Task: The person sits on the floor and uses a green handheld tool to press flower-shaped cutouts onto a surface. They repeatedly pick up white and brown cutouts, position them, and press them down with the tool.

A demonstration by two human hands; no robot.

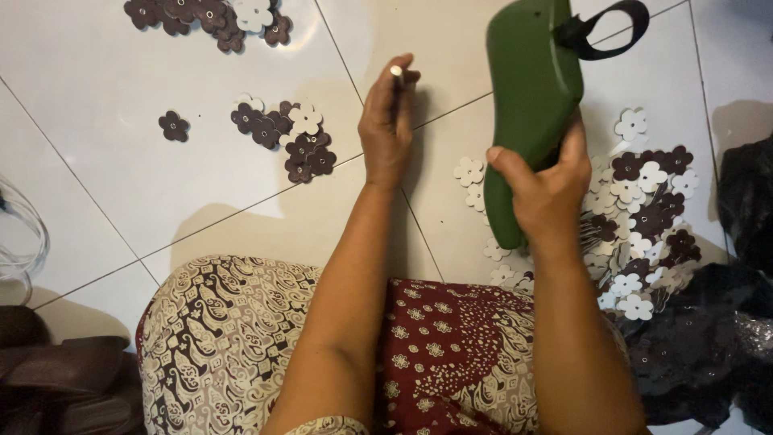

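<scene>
My right hand [547, 189] grips a green sandal sole [531, 97] by its lower end and holds it upright over the white tiled floor; a black strap loop [612, 32] sticks out near its top. My left hand [388, 125] is raised to the left of the sole, fingers closed on a small thin metal piece [397, 74] at the fingertips. Both forearms reach out over my lap, which is covered in patterned cloth [322, 346].
Flower-shaped cutouts, dark brown and white, lie in heaps on the floor: one heap at the right [644, 201], one in the middle left [286, 137], one at the top left [209, 16]. Black plastic [708, 346] lies at the lower right. Brown sandals [64, 379] sit at the lower left.
</scene>
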